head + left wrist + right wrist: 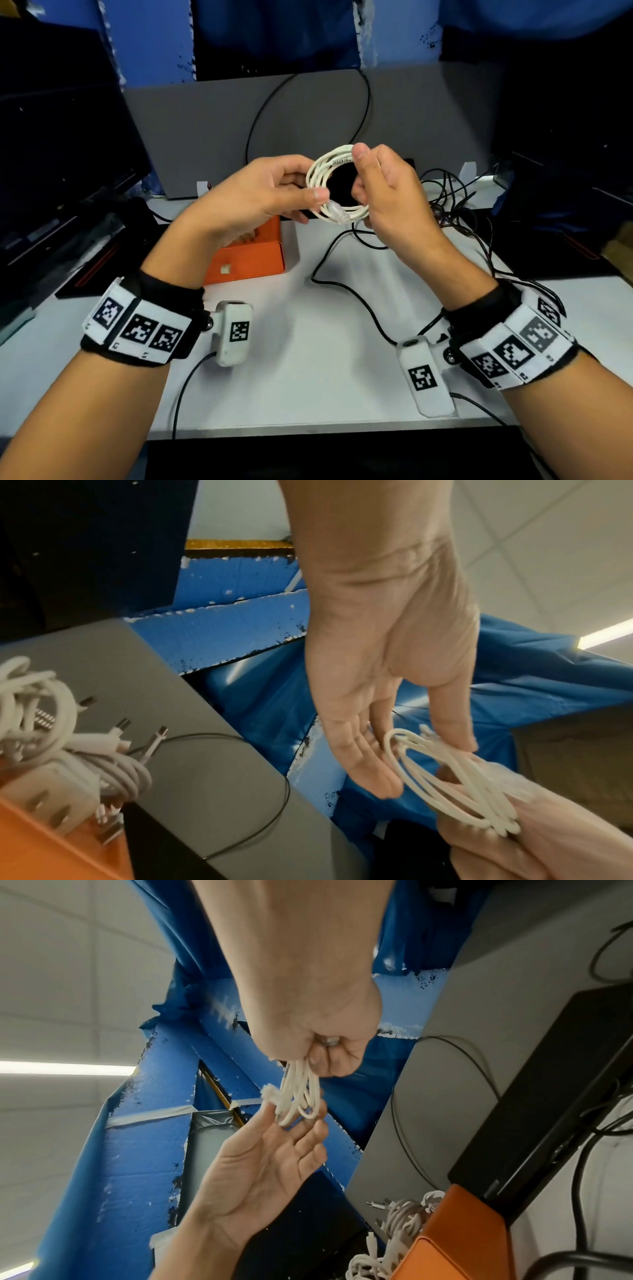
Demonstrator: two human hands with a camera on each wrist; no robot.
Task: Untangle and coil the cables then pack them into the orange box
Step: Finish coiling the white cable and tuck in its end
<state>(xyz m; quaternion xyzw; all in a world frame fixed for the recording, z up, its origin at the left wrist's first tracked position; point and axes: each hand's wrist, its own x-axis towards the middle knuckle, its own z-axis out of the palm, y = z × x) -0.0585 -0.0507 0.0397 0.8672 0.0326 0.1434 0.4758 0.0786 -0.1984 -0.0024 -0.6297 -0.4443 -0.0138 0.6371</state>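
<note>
Head view is showing us holding a white cable coil (337,186) in mid-air at the centre of the frame, above the white table (308,342) and just right of the orange box (250,255). We are pinching the coil's lower left with our left hand (260,195), thumb over the loops near the clear plug (337,211), the other fingers lying fairly straight behind. Our right hand (387,192) is curling round the coil's right side, thumb pressing at the top; the right wrist view is showing those fingers closed on the bunched strands (298,1093). We are probably gripping on both sides so the loops are not springing apart while the loose end is being tucked in.

The coil is facing us, its open ring standing roughly upright, with no marked long axis; the plug is pointing toward the lower right of the frame.

Left wrist view is showing the box, at the lower left, already holding white cables and a charger (58,785). A tangle of black cables (455,205) is lying at the right of the table, so we are judging the task to be partly done.
</note>
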